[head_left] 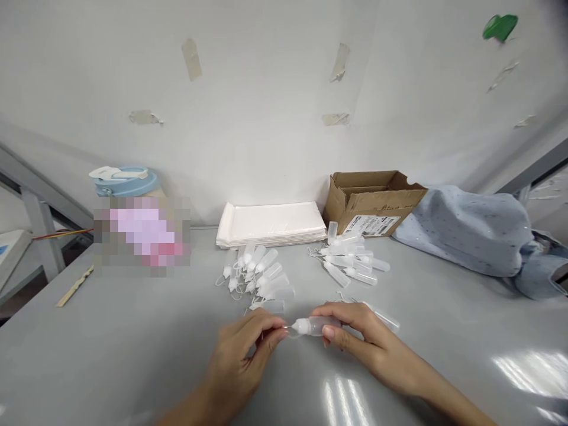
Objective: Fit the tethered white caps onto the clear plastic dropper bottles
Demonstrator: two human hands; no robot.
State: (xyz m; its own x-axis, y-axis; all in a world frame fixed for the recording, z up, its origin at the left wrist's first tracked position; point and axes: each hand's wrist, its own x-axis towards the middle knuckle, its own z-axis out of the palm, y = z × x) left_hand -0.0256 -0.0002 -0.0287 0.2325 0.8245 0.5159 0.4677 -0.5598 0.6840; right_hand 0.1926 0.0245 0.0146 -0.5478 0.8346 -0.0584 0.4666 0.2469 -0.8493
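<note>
My right hand (355, 331) grips a small clear squeeze bottle (313, 326) lying sideways, its white needle tip pointing left. My left hand (248, 349) is pinched at that tip, fingers closed on something tiny I cannot make out. Both hands hover just above the grey table (133, 355) near its front. Behind them lies a row of similar small bottles with white tips (260, 272). A second heap of clear bottles (350, 260) lies to the right of it.
A stack of white sheets (273, 223) lies against the wall. An open cardboard box (373, 201) stands to its right, beside a blue-grey cloth (470, 228). A blue-lidded container (126, 180) stands at left, with a wooden stick (74, 287) near the table's left edge.
</note>
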